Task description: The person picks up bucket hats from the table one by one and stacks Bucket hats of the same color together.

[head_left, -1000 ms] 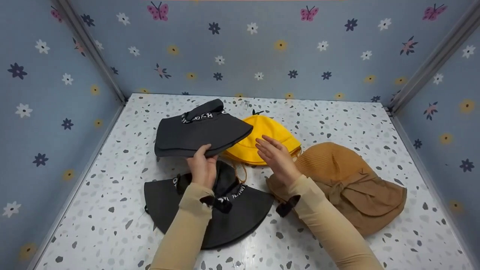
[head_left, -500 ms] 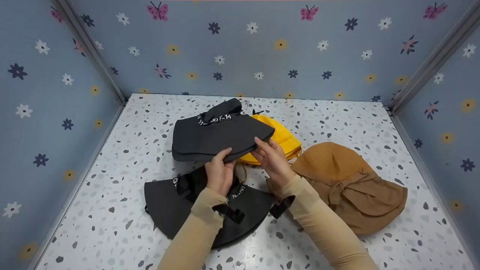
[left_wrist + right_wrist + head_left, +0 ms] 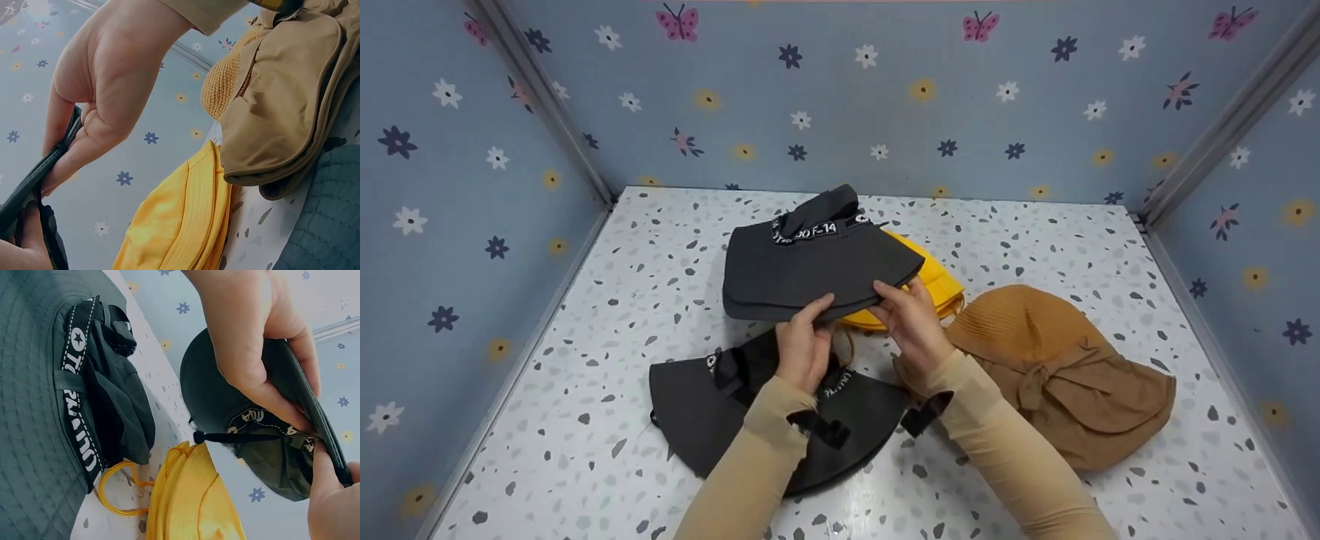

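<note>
A dark grey bucket hat [image 3: 821, 270], folded flat with a lettered black band, is raised over the table between both hands. My left hand [image 3: 802, 346] grips its lower brim near the middle, thumb on top and fingers beneath. Just to the right, my right hand [image 3: 913, 324] pinches the same brim by its right corner. In the right wrist view the hat's underside and a dark cord [image 3: 242, 437] show. Partly hidden behind the held hat lies a yellow hat [image 3: 941, 285]. Below the hands rests another dark wide-brimmed hat [image 3: 697, 409], partly covered by the left forearm.
A brown hat [image 3: 1099, 401] with a knitted tan crown and tied bow lies at the right, partly under the right forearm. The speckled white table [image 3: 577, 360] is enclosed by blue flowered panels [image 3: 870, 97] at the back and sides.
The left hand has carried the folded dark hat to the right and slightly up. My right hand, apart from it at first, has come to grip its brim.
</note>
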The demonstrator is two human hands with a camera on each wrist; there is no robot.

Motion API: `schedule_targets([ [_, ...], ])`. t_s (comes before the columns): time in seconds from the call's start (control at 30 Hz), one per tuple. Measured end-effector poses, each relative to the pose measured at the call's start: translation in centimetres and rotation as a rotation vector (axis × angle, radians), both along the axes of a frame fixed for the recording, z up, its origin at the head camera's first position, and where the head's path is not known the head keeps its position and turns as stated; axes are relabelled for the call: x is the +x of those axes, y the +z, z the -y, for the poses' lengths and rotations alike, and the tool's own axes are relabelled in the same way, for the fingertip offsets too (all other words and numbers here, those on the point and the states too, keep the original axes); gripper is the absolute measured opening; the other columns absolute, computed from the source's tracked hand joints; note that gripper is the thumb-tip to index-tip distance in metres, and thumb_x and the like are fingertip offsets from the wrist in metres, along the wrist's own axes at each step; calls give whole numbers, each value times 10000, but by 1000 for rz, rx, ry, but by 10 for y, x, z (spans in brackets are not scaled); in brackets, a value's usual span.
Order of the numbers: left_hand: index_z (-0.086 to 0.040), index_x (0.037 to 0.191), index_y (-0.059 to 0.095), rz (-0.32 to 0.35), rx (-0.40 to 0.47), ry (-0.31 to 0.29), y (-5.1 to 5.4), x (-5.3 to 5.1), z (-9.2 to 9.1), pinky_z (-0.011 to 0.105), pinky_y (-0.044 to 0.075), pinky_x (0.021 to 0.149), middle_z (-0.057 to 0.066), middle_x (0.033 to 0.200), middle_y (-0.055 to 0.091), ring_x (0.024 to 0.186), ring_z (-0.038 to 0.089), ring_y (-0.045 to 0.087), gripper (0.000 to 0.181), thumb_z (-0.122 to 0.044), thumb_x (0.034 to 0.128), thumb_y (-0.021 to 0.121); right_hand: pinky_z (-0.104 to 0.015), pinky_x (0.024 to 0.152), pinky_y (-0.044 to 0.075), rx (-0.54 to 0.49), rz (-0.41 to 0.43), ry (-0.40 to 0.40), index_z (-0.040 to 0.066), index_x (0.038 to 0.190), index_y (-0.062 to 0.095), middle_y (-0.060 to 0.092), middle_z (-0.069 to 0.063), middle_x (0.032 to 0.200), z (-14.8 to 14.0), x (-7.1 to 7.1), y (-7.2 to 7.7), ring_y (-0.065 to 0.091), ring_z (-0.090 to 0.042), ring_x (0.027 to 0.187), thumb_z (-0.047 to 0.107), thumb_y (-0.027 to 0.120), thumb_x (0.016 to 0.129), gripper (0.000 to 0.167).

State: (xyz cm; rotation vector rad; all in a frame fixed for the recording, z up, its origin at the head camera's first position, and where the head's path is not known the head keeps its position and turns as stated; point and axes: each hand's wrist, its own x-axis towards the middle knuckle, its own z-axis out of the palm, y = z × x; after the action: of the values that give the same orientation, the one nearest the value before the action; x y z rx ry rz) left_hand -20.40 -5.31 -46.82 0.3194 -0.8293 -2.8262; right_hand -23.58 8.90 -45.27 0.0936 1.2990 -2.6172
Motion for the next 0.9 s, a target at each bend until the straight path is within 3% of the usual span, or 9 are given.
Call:
schedule_targets([
  [0.2, -128, 1530, 293, 5, 37, 13, -2, 0, 2, 399, 498, 1073, 146, 1484, 412, 1406, 334, 416, 723, 181, 910, 500, -332, 824, 619, 1, 5, -3, 50, 1430, 408, 711, -121, 1128, -2, 1, -1, 740, -221, 919, -54, 498, 991, 459],
  [0.57, -58, 1534, 278, 124, 89, -2, -3, -5, 11, 423, 448, 1120, 143, 1560, 336, 1422, 311, 400, 571, -90, 1010, 501, -317, 783, 626, -8, 20, 4, 25, 1413, 396, 712, -121, 1085, -16, 1, -6, 744, -215, 869, -64, 477, 994, 436],
  [0.9, -135, 1527, 313, 154, 104, -15, -6, -10, 24, 409, 431, 1123, 98, 1519, 398, 1357, 260, 460, 508, -235, 1049, 451, -332, 769, 628, 16, 81, -53, 20, 1406, 397, 732, -104, 994, -33, -5, -8, 745, -205, 846, -87, 475, 977, 449],
])
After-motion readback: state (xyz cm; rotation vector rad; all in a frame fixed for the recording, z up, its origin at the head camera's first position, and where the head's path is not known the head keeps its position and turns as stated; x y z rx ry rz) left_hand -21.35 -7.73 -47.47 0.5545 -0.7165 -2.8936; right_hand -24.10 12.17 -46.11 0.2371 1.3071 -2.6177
